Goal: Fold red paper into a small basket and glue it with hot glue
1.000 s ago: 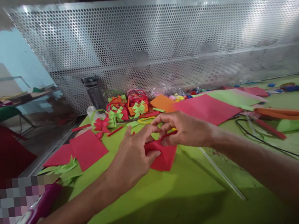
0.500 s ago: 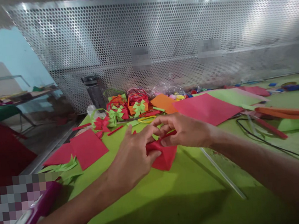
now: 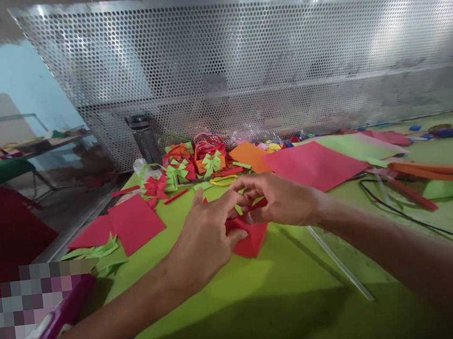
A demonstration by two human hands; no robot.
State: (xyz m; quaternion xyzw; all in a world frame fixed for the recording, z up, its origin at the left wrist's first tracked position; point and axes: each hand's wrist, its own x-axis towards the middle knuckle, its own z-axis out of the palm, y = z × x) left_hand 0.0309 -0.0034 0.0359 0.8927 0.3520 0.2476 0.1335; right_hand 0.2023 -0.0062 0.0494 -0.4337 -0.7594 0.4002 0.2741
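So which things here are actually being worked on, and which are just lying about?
In use:
- red folded paper, pinched by left hand and right hand

Lying about:
- red sheets
- pink sheet
- paper baskets
- scissors
- black cable
- bottle

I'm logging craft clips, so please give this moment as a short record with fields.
left hand: fingers pinch the red folded paper
right hand: fingertips grip the same paper's top edge
surface: green table
behind hands: paper baskets with bows, red sheet
left side: red squares
right side: clear ruler, black cable
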